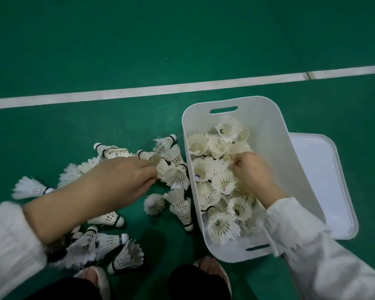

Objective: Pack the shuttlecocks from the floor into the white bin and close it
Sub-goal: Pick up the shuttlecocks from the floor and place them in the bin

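— What matters most for the next move?

— Which side of the white bin (275, 131) the work lies on. The green floor (182, 40) carries the bin with its long axis running away from the person. Its lid (325, 180) lies flat on the floor against the bin's right side, so the bin is not closed yet.

— And what is left to pack?

— A loose pile (175, 176) lies against the bin's left wall and spreads leftward and back towards the person's feet. It points every way, corks and skirts mixed. The packed shuttlecocks (221, 185) already cover most of the bin's bottom.

— Which hand should fetch?

— The left hand (121, 178). It is over the pile just left of the bin, with its fingers curled on one shuttlecock (156, 159) by its skirt. The carry is short, rightward over the left wall.

— The right hand (251, 172)?

— It is inside the bin, with fingers curled among the feathers. Whether it pinches one, I cannot tell.
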The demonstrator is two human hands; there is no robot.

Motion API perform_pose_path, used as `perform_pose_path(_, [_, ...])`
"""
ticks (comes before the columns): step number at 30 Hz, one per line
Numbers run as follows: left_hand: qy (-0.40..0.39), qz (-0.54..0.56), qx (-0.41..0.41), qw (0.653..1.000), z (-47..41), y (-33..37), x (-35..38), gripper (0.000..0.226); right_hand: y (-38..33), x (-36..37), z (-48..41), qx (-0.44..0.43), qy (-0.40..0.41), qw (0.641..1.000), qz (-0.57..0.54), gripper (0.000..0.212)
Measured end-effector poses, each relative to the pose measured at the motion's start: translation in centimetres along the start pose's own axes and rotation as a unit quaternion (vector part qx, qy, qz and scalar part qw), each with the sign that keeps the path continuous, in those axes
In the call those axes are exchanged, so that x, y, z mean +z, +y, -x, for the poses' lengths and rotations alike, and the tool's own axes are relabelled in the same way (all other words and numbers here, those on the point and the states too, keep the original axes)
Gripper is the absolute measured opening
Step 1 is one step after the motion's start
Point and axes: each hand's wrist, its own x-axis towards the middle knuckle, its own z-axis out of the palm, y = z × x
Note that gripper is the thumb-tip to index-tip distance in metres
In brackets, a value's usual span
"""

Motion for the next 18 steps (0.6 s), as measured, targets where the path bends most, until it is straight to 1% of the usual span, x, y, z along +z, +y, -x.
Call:
perform_pose_path(2, [-0.008, -0.024, 0.011, 1.000, 1.3, -0.9, -0.4, 0.039, -0.5, -0.6, 0.5, -0.002, -0.012, 1.000, 0.023, 0.017])
perform_pose_path(5, [-0.018, -0.029, 0.022, 0.999, 3.3, -2.3, -1.8, 0.040, -2.3, -3.1, 2.2, -0.039, 0.039, 0.998, 0.032, 0.026])
perform_pose_path(7, [-0.022, -0.033, 0.029, 0.999, 4.6, -3.3, -2.7, 0.039, -4.7, -5.0, 4.0, -0.091, 0.084, 0.992, 0.003, 0.024])
perform_pose_path(9, [-0.026, -0.038, 0.030, 0.999, 6.0, -4.1, -3.3, 0.036, -7.8, -6.1, 6.0, -0.165, 0.091, 0.981, -0.044, 0.020])
perform_pose_path(11, [-0.024, -0.034, 0.015, 0.999, 7.4, -4.6, -3.3, 0.035, -10.9, -5.8, 7.6, -0.230, 0.039, 0.970, -0.064, 0.020])
perform_pose_path(14, [-0.005, 0.006, -0.040, 0.999, 9.7, -5.0, -1.8, 0.040, -14.5, -2.5, 8.4, -0.315, -0.055, 0.946, -0.057, 0.023])
perform_pose_path(16, [-0.009, 0.035, -0.092, 0.995, 11.0, -5.2, 0.1, 0.034, -16.0, 0.7, 8.3, -0.342, -0.110, 0.933, -0.001, 0.027])
perform_pose_path(18, [-0.034, 0.067, -0.156, 0.985, 12.1, -5.4, 2.3, 0.025, -16.8, 3.7, 7.9, -0.339, -0.148, 0.924, 0.096, 0.031])
